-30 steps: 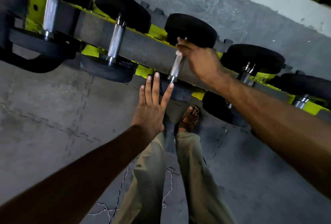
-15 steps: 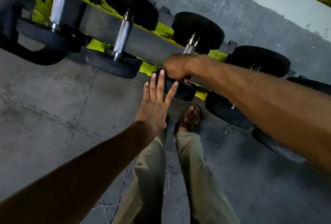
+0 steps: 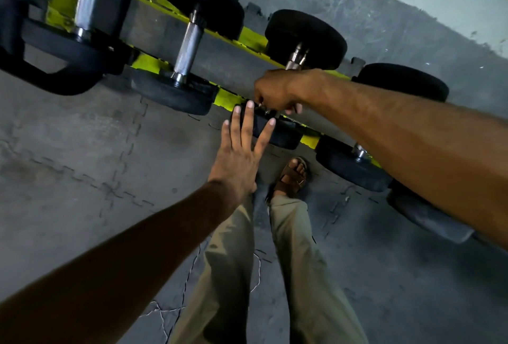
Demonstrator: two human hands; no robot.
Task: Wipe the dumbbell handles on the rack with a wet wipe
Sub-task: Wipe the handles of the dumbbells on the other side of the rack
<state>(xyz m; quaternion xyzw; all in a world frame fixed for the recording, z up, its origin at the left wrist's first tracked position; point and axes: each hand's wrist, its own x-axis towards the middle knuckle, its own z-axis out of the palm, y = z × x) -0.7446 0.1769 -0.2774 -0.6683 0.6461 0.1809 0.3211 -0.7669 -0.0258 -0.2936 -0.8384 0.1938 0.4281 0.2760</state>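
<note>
rack [image 3: 248, 37]: yellow frame w/ grey middle, slanting from top left down to the right. Dumbbells lie across it, heads overhanging front & back rails, so the handles stay bare for us to reach.
far-left dumbbell [image 3: 85, 0]: at rack's left end; steel handle exposed, no hand on it.
2nd dumbbell [image 3: 189, 47]: next along; knurled handle bare, front head hanging past the front rail.
left hand [image 3: 240, 151]: fingers straight & spread, holding nothing. Tips lie on the front head of the 3rd dumbbell [image 3: 305, 38]. We reckon it's bracing the weight vs. rolling.
right hand [image 3: 275, 93]: fingers curled round that dumbbell's handle at its front end, by the front rail, prob. to rub along the steel.
wipe: can't tell. Pale scrap under the fist may be it; otherwise hidden in the grip.
foot [image 3: 292, 176]: in a sandal on the floor just below the rack's front edge, close in so we can lean over.
4th dumbbell [image 3: 401, 82]: right of our fist, our forearm crossing over it; handle mostly hidden.
step: we judge the 3rd handle is mid-wipe, 4th next.
</note>
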